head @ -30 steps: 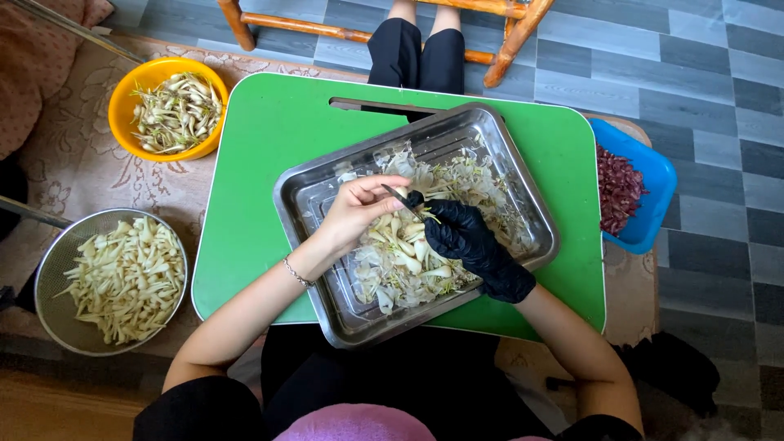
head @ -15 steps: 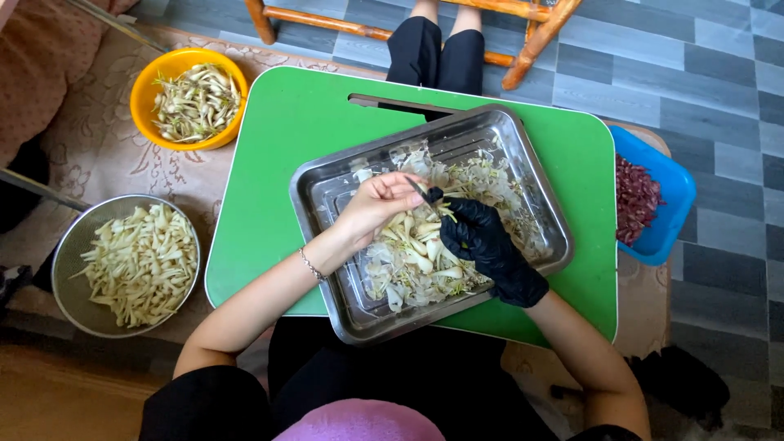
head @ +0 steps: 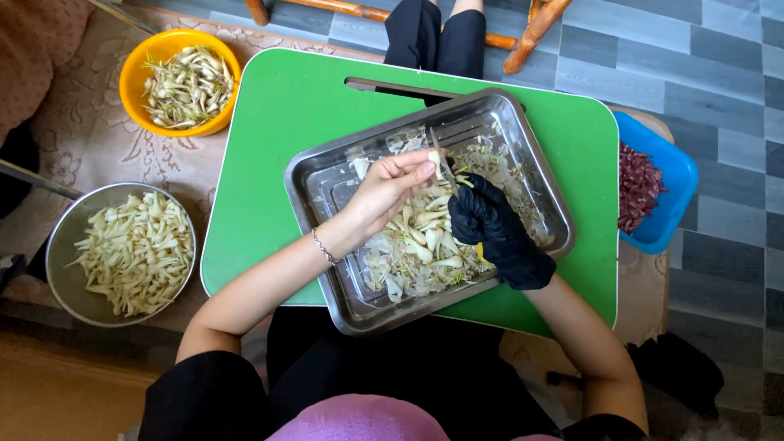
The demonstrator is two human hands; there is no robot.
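Green table (head: 278,147), hands (head: 392,184) shifted right

Left hand (head: 390,189) higher, knife (head: 442,163) more upright

I take this for a room in a home, with food being prepared on the floor: I see grey wood-look floor tiles (head: 719,73), a beige floral-patterned rug (head: 163,163), wooden chair legs (head: 535,28), and a low green plastic lap table (head: 269,147) with household bowls set around it.
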